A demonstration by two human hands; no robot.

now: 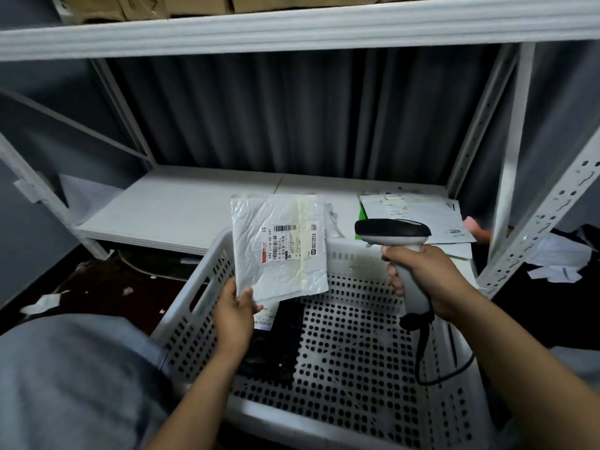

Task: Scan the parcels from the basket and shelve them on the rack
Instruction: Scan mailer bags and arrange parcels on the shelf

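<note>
The left hand (pixel 235 311) pinches a white parcel (pixel 279 248) (label up) by its near left corner over the basket (pixel 350 345), while the right hand (pixel 422 274) curls its fingers round the scanner (pixel 397 241).

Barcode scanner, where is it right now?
In the head view, the barcode scanner is right of centre, gripped by the right hand above the white basket, just right of the white parcel.
</note>
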